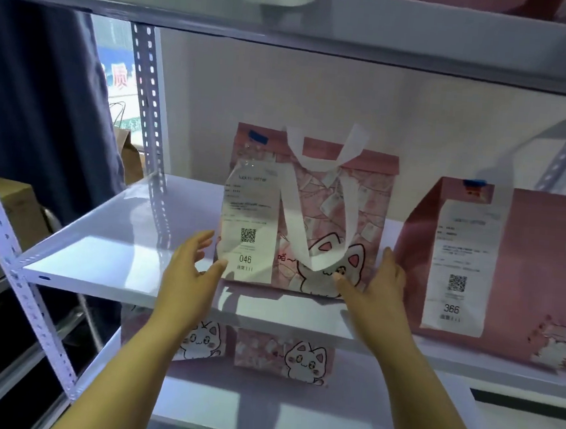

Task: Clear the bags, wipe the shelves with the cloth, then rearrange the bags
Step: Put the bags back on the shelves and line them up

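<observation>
A pink cat-print bag [328, 225] with white ribbon handles and a receipt numbered 046 stands upright in the middle of the white shelf [108, 243]. My left hand [191, 268] is at its lower left corner, thumb touching the receipt and fingers spread beside the bag. My right hand [376, 284] is at the lower right corner, thumb on the front face and fingers along the side. A second pink bag [523, 269] with receipt 366 stands to the right, apart from the first. No cloth is in view.
More cat-print bags [283, 354] stand on the shelf below. A perforated metal upright [150, 107] rises at the back left; another upright [23, 273] frames the front left. The shelf above [359, 32] overhangs. Brown boxes [8, 211] and a dark curtain [38, 97] lie left.
</observation>
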Demonstrator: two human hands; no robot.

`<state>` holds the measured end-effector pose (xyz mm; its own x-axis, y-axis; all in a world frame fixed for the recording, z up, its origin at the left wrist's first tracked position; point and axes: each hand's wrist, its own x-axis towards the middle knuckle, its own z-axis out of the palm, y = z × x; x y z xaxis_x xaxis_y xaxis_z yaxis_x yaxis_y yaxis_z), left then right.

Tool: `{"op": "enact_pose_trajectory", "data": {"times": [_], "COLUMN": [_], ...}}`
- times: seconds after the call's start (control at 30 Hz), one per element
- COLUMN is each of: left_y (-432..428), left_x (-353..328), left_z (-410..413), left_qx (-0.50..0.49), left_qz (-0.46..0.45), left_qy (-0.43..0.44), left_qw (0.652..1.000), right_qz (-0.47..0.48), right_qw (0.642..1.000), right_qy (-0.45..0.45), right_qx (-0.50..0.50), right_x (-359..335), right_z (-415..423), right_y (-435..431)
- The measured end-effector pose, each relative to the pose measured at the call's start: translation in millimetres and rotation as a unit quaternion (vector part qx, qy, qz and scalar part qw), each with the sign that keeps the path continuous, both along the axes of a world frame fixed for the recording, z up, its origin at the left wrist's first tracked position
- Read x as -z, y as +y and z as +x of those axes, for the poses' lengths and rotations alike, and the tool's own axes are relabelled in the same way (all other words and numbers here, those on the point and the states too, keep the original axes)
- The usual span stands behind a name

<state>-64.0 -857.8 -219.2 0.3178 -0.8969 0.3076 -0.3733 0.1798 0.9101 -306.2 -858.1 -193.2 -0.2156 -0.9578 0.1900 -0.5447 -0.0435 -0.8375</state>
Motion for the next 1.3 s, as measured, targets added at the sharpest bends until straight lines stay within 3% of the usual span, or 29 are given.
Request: {"op": "enact_pose_trajectory", "data": {"times": [0.1, 0.57, 0.7, 0.83, 1.03, 1.3], "left_y": [-3.8, -0.1, 5.4, 21.5, 52.4, 113.8], "left_x": [0.4, -4.9, -5.3, -4.1, 10.1, 52.4], "left_z": [2.8, 15.9, 22.8, 28.4, 31.0, 31.8], "left_qx": [0.043, 0.082, 0.048, 0.031, 0.035, -0.018], "left_qz": [-0.006, -0.014, -0.026, -0.035, -0.023, 0.025], "left_qy": [0.004, 0.017, 0.026, 0.046, 0.060, 0.050], "left_qw": [0.999, 0.996, 0.998, 0.998, 0.997, 0.998], "right_qz": [0.011, -0.024, -0.066, -0.144, -0.185, -0.100], "right_qw": [0.998, 0.997, 0.994, 0.982, 0.978, 0.993], "right_qy": [-0.061, -0.076, -0.042, -0.075, -0.065, -0.060], "right_qx": [-0.019, 0.023, 0.081, 0.100, 0.065, -0.036], "right_x": [4.0, 7.5, 3.3, 3.5, 21.6, 62.2], "right_z": [2.9, 14.5, 15.2, 21.2, 30.5, 34.5], "right_y": [-0.7, 12.6, 24.2, 45.5, 76.8, 105.8]}}
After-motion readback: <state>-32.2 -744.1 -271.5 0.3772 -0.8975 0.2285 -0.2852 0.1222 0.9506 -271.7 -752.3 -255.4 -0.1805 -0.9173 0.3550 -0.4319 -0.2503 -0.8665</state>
